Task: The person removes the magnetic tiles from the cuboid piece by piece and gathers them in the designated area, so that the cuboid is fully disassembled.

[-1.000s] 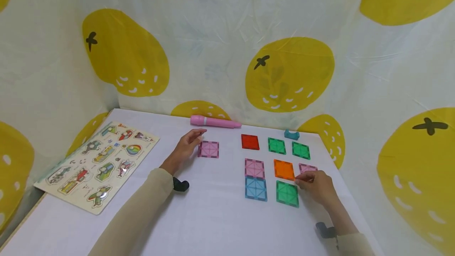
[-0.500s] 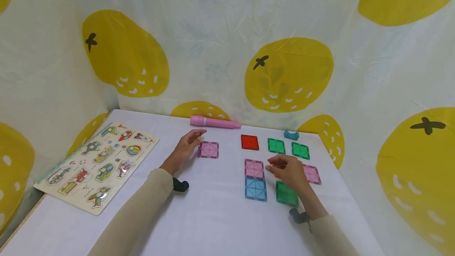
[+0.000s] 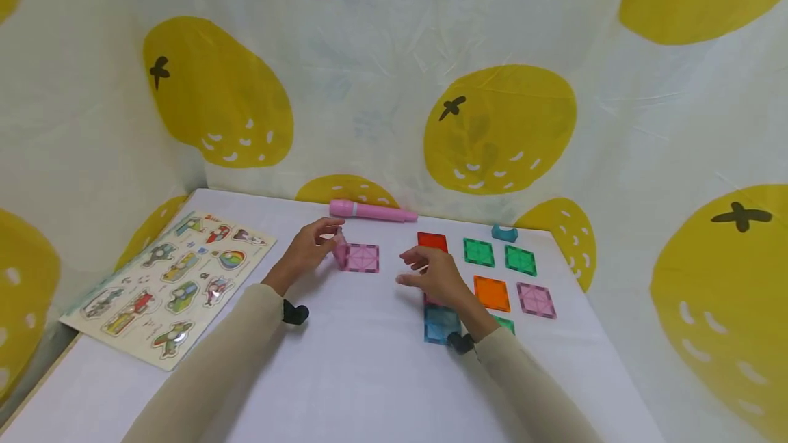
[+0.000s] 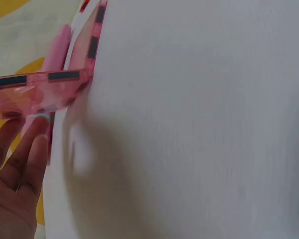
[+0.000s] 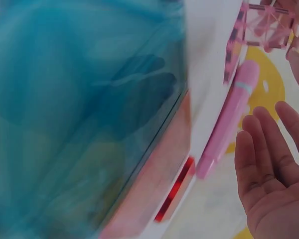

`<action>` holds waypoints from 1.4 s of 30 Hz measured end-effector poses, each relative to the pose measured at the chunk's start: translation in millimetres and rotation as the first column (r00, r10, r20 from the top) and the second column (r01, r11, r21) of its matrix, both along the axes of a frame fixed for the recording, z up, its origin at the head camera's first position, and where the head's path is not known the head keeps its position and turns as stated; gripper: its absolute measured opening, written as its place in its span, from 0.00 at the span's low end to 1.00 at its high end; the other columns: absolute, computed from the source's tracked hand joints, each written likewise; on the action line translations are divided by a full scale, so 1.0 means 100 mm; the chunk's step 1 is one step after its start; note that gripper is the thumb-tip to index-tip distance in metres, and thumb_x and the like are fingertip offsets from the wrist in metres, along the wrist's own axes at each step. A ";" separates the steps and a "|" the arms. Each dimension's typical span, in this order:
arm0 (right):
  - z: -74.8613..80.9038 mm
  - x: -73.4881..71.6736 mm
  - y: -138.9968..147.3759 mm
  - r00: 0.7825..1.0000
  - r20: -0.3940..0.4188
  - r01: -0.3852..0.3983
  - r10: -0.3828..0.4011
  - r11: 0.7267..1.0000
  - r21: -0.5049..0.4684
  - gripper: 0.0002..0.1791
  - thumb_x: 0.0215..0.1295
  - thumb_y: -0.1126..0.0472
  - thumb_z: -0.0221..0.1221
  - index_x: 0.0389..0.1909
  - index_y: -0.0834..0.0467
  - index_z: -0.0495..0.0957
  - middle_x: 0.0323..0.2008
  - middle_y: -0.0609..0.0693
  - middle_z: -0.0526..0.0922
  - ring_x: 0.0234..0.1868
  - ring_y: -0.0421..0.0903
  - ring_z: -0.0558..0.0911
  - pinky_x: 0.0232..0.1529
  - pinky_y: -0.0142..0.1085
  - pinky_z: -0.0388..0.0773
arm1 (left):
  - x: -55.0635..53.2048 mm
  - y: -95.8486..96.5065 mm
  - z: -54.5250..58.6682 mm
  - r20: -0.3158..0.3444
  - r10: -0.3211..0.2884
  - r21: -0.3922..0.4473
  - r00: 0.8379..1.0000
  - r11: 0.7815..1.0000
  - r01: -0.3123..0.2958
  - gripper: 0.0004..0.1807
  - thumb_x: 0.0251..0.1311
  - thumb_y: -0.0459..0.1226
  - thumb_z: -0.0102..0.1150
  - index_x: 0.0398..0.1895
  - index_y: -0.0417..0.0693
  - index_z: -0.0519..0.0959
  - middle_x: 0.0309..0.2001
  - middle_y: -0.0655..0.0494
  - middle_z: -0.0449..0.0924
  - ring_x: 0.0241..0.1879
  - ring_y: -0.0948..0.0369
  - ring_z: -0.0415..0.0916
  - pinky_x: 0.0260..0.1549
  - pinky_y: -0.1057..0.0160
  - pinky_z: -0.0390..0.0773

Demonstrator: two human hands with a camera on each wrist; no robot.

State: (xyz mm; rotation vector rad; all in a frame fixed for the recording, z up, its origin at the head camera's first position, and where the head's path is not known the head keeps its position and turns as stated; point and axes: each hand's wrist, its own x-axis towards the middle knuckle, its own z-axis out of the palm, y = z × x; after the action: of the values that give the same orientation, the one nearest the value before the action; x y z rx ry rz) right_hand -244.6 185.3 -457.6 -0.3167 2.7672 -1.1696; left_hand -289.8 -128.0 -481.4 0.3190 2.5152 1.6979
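My left hand pinches a translucent pink magnetic tile standing on edge. That tile meets the left side of another pink tile lying flat; in the left wrist view the upright tile shows dark magnet strips, with fingers against it. My right hand hovers above the tile rows, fingers loosely bent and holding nothing. It covers much of a pink tile and part of a red tile. Below it lies a blue tile, large in the right wrist view.
Right of that hand lie green tiles, an orange tile and a pink tile. A pink pen-like stick and a small teal piece lie at the back. A picture puzzle board sits left.
My right hand has moved left from the far-right pink tile, across the orange one, toward the left hand. My left hand has shifted slightly left, and its upright pink tile now shows its face.
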 end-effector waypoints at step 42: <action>-0.16 -0.57 -0.65 0.969 -0.143 -0.144 0.200 0.932 0.332 0.35 0.54 0.46 0.81 0.63 0.52 0.85 0.57 0.48 0.86 0.61 0.48 0.78 0.67 0.45 0.79 | 0.00 -0.16 0.06 -0.152 -0.238 -0.737 0.959 0.674 0.050 0.39 0.51 0.57 0.82 0.61 0.43 0.83 0.52 0.46 0.79 0.49 0.52 0.73 0.52 0.51 0.80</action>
State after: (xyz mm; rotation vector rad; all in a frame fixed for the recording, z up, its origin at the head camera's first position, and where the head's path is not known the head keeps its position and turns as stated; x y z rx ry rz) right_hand -301.5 120.5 -473.3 -0.6377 2.9403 -0.6657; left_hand -290.1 -143.9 -475.2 0.6421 2.9747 0.5016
